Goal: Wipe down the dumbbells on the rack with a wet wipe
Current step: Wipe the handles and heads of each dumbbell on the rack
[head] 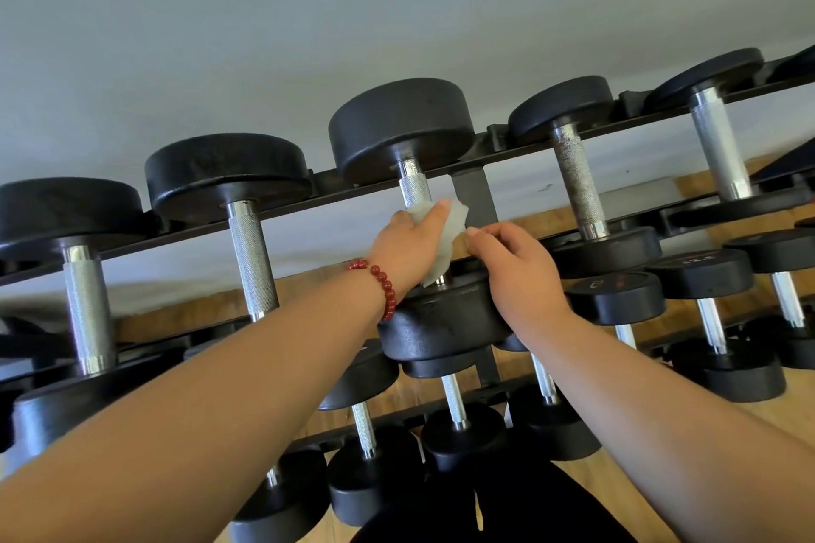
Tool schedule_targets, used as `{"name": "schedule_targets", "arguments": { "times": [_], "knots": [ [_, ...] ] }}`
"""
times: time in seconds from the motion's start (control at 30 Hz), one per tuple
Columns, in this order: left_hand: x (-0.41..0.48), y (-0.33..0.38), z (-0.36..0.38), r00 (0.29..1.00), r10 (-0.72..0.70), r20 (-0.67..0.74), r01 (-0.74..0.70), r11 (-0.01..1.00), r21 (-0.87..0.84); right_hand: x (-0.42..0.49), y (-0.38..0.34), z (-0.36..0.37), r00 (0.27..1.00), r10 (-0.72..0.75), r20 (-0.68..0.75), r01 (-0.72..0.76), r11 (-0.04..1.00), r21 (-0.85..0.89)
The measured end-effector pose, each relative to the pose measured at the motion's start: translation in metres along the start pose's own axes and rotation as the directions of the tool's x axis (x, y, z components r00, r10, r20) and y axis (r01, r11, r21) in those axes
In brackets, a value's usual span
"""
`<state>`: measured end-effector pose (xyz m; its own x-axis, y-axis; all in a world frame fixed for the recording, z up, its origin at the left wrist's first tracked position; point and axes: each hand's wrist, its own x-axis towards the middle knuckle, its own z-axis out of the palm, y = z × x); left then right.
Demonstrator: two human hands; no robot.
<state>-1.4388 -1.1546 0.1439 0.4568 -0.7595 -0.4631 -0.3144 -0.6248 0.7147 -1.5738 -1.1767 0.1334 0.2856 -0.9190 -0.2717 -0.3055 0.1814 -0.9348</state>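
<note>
Beads of a red bracelet (pixel 383 282) ring the wrist of the left hand (pixel 410 247), which grips the crumpled white wet wipe (pixel 454 225) around the knurled steel handle (pixel 414 187) of the black round-headed dumbbell (pixel 401 123) at frame centre; the right hand (pixel 520 273) pinches the wipe's right edge. The handle runs up-frame across the black steel rack (pixel 475 190).

dumbbell heads (pixel 401 128): matt black, rubbery look, faint grain, few scuffs, zero shine. handles (pixel 253 251): bright metal, knurled rough in middle, smooth polished collars at ends. one handle (pixel 577 181) on right duller, speckled and brownish, looks rusty tbh. rack (pixel 474 190): flat black painted metal, smooth, low sheen. wet wipe (pixel 454 225): thin white cloth-like sheet, crumpled, slightly see-through. bracelet (pixel 386 287): glossy red round beads. floor (pixel 185 313): warm wood, smooth. wall (pixel 308 13): plain pale grey, matt.
</note>
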Motion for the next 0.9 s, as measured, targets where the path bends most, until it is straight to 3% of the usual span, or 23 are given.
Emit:
{"name": "schedule_targets", "arguments": {
  "times": [0.23, 0.43, 0.63, 0.8, 0.9],
  "knots": [
    [0.014, 0.011, -0.002, 0.994, -0.064, -0.093, 0.047, 0.984, -0.172, -0.002, -0.003, 0.001, 1.0, 0.011, 0.025, -0.013, 0.997, 0.08],
    [0.006, 0.007, 0.002, 0.999, -0.009, -0.045, 0.009, 1.0, -0.001, 0.0, -0.003, -0.001, 0.997, 0.009, 0.079, -0.015, 0.997, 0.071],
    [0.021, 0.013, -0.002, 0.985, -0.018, -0.173, -0.014, 0.983, -0.181, 0.003, -0.001, -0.001, 0.995, 0.019, 0.095, -0.026, 0.997, 0.067],
    [0.016, 0.004, 0.002, 0.984, -0.068, -0.165, 0.027, 0.97, -0.241, 0.005, 0.002, -0.003, 0.995, 0.036, 0.097, -0.04, 0.998, 0.048],
    [0.019, 0.001, 0.002, 0.972, -0.182, -0.15, 0.114, 0.919, -0.377, 0.006, 0.004, -0.003, 0.995, 0.029, 0.1, -0.032, 0.999, 0.031]
  ]
}}
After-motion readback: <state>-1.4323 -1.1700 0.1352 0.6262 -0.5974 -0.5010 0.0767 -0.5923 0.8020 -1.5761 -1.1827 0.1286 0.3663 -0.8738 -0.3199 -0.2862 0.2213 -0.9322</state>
